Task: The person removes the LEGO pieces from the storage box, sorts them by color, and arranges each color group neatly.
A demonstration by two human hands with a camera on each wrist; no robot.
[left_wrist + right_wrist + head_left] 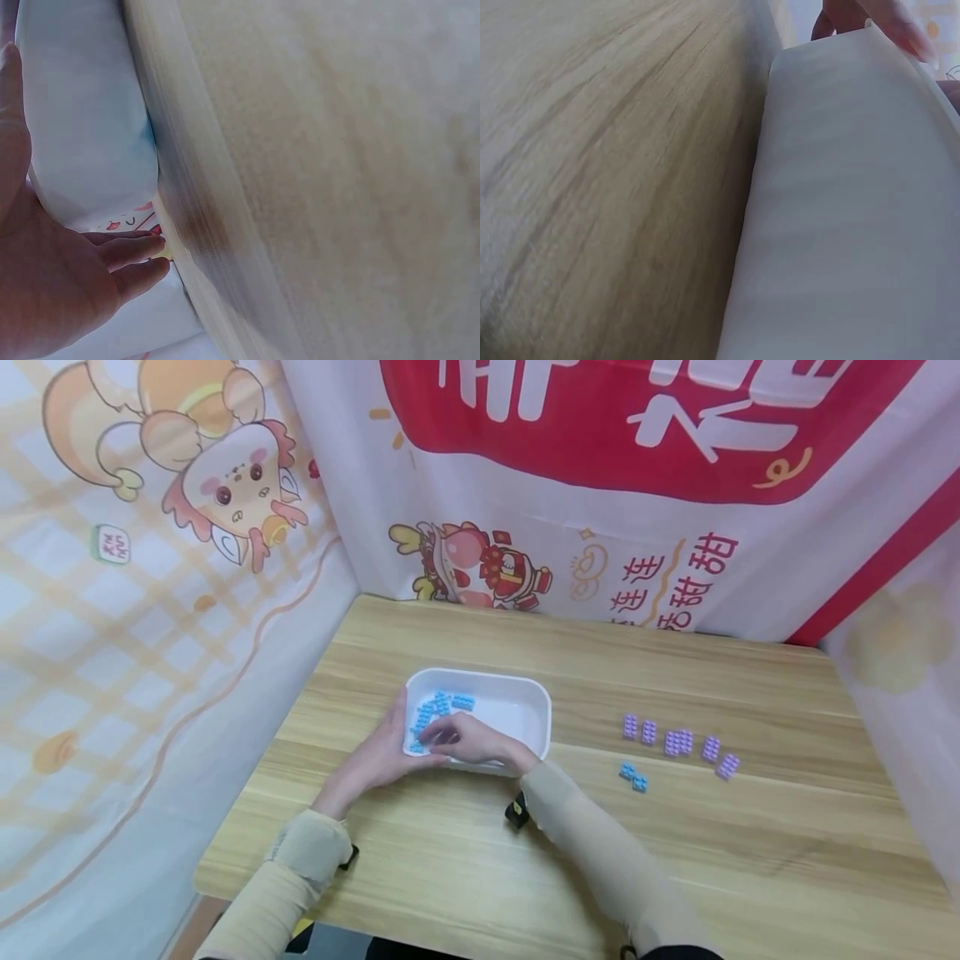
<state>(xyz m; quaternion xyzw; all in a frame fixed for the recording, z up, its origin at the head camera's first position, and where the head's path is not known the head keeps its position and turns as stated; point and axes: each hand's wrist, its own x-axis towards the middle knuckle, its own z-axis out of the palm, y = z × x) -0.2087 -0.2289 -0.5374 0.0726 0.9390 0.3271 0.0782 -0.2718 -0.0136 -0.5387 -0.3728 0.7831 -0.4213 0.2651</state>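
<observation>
A white plastic tray (pixel 530 693) stands on the table, with several blue toy bricks (pixel 423 717) gathered at its left end. My left hand (pixel 386 745) holds the tray's left near corner, thumb along the front side and fingers around the left side. In the left wrist view, the left hand's fingers (pixel 135 262) lie along the tray's white outer wall (pixel 86 112). My right hand (pixel 472 739) reaches over the near rim into the tray, fingertips bent down at the blue bricks. Whether it pinches one I cannot tell. The right wrist view shows mostly the tray's long side (pixel 847 202).
Right of the tray on the wooden table (pixel 720 685) lie several purple bricks (pixel 672 742) in a loose row. Two small blue bricks (pixel 633 777) are just in front of them. Printed cloths (pixel 465 493) hang at the back and left of the table.
</observation>
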